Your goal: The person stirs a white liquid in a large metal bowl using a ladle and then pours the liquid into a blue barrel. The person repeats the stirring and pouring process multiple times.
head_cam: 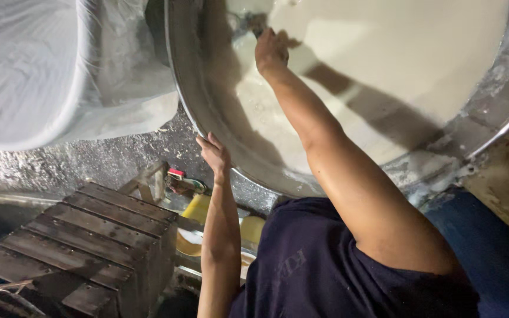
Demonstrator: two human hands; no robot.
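Note:
A large round metal vat (207, 112) holds a creamy white liquid (396, 65). My right hand (270, 52) reaches far over the liquid and is closed around a small dark handle (257, 22) at the surface; what the handle belongs to is hidden. My left hand (213, 152) grips the vat's near rim, fingers laid over the edge. Shadows of my arm fall across the liquid.
A white cloth-lined tub (42, 70) stands left of the vat. A dark slatted wooden crate (83, 235) sits at the lower left. Yellow containers (198, 207) and a small red-capped item (175, 174) lie between crate and vat. The floor (89, 162) is wet and splattered.

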